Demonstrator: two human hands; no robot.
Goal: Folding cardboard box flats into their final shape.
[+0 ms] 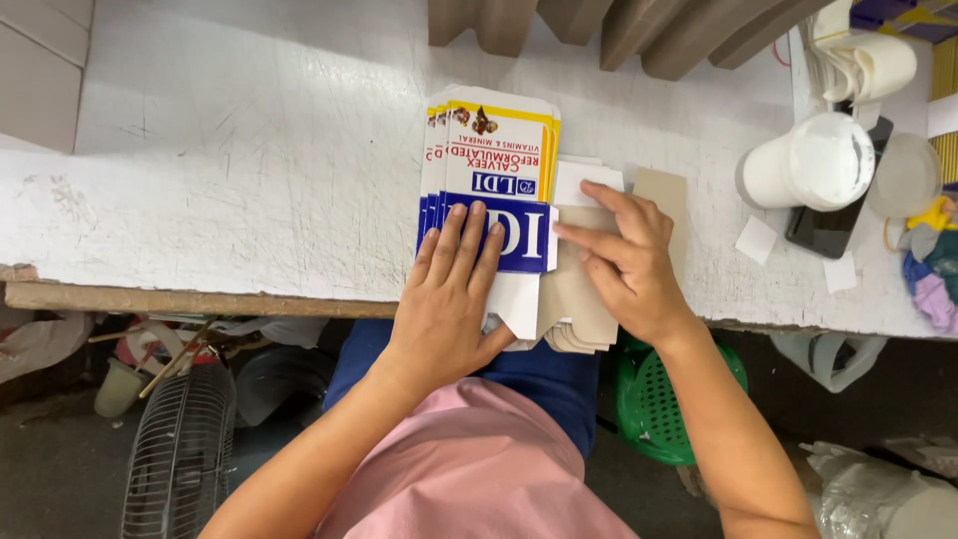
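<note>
A fanned stack of flat printed cartons (pixel 494 150), white, yellow and blue, lies on the white worktable (pixel 249 170) near its front edge. My left hand (pixel 449 299) rests flat on the blue band of the top carton, fingers together. My right hand (pixel 624 260) presses down on the grey-brown flaps (pixel 579 299) that stick out to the right of the stack, its fingers bent on the fold. The lower ends of the flaps hang over the table edge.
A white tub (pixel 813 160) stands at the right beside a dark phone (pixel 833 225) and small paper scraps (pixel 755 240). Grey cardboard stacks (pixel 639 30) lean at the back. Under the table are a fan (pixel 180 449) and a green basket (pixel 659 399).
</note>
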